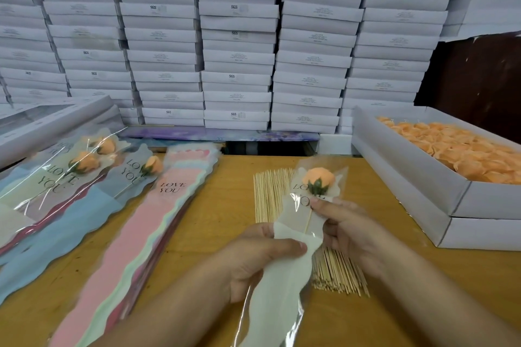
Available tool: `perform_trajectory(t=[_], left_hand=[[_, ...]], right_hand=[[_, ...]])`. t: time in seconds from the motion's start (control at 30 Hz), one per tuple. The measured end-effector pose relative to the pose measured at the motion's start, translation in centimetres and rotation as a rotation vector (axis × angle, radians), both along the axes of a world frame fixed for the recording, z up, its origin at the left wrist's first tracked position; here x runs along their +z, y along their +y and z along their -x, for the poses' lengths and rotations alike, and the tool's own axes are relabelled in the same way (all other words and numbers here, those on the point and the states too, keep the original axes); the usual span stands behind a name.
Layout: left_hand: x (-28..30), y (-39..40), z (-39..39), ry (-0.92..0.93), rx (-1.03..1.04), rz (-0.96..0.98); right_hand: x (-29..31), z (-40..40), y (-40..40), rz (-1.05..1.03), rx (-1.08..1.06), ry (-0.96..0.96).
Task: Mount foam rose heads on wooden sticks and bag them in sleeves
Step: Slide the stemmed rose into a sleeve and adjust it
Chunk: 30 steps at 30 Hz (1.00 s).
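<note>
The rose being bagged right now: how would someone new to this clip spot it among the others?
On the wooden table, look above the loose sticks at centre. The rose sits inside a cream sleeve held up by both hands, left and right. The other bagged roses lie flat at left.

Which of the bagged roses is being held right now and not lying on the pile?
The rose in the cream sleeve, gripped by the left hand and right hand. The other three bagged roses lie at the left.

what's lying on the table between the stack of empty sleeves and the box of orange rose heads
In the head view, a bundle of wooden sticks lies on the table between the empty sleeves and the box of rose heads.
</note>
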<state>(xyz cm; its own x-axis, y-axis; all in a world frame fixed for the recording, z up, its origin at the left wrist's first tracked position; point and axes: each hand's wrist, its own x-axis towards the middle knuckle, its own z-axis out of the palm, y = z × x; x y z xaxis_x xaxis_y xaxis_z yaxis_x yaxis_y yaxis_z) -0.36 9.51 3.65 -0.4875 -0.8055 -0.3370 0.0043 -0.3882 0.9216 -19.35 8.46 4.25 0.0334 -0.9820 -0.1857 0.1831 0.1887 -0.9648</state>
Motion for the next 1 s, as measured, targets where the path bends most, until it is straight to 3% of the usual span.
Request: perform_trajectory(t=[0.17,0.3,1.0], left_hand=[[0.1,0.3,0.3,0.042,0.066,-0.015],[0.2,0.5,0.3,0.071,-0.019,-0.040],[0.5,0.4,0.1,0.014,-0.016,-0.005]], right_hand=[[-0.3,0.0,0.0,0.012,0.048,0.013],[-0.4,0.4,-0.3,0.042,-0.021,0.017],[-0.3,-0.1,0.1,0.039,-0.049,-0.075]])
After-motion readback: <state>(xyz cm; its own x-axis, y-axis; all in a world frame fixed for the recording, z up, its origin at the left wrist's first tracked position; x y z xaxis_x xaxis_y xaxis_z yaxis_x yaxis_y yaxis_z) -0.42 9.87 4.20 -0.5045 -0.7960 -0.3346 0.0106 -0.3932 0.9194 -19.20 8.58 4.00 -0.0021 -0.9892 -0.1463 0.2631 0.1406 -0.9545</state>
